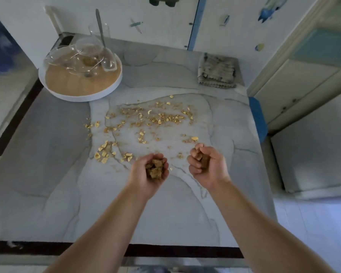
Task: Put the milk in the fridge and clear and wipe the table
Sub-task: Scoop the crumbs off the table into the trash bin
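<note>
left hand [144, 174] cups brown chunks [155, 170]; right hand [208, 164] hides most of its own.

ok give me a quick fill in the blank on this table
1. The left hand lies palm ___, cupping brown chunks.
2. The cloth lies ___, not spread out.
3. The tray sits at the table's far ___ corner.
Missing: up; folded; left.
</note>
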Available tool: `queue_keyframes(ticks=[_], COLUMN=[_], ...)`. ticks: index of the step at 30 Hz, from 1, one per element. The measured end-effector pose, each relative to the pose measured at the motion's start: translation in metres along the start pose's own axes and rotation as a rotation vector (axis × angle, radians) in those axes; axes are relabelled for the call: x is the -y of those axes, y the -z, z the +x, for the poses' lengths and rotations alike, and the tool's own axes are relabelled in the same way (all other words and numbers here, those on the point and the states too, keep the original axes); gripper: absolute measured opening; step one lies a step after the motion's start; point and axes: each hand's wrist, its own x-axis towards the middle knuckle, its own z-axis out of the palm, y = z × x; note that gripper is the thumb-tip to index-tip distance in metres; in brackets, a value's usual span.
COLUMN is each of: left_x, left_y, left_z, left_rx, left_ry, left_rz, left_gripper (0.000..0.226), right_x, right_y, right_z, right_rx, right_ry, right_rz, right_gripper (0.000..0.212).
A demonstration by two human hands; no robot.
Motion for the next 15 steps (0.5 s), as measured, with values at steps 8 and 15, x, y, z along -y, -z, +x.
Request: queue_keyframes(ticks=[8,15], left_x=[0.051,0.128], left_y=[-0.052,-0.107], left_z=[-0.007,0.004], left_rx=[0.092,0.092], left_ry=[0.035,0.017], left_rz=[0.124,0.148], left_gripper=[0.028,0.028], right_x=[0.039,0.079], right_y=[0.037,0.102], right_z=[-0.053,-0.085], right_rx=[-0.229,-0.347], right_ry=[0.11,0.084], right_rz=[0.166,0.179], right_gripper=[0.014,0.017])
